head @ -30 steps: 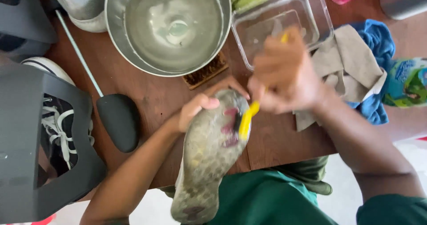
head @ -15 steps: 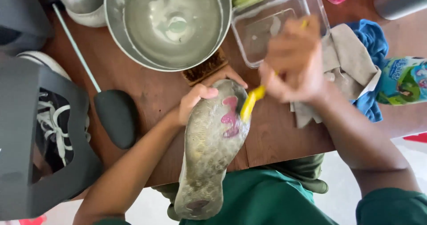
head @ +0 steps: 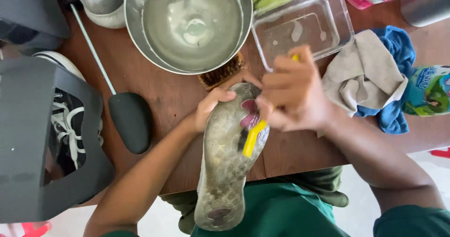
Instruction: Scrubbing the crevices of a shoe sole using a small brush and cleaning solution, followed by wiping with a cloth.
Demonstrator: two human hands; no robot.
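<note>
We see the shoe [head: 227, 166] sole-up, its long axis running near to far over the tabletop [head: 168, 92] edge; the left hand [head: 211, 107] clasps its far toe, the right hand [head: 295, 94] (nearer the sole's right side) grasps a yellow brush [head: 251, 138] touching it.

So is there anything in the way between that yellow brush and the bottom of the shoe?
Nothing visible. The right hand holds the yellow brush with its head right against the upturned shoe sole, near the toe. The left hand grips the toe edge beside it, clear of the brush. The metal bowl sits behind on the table.
</note>
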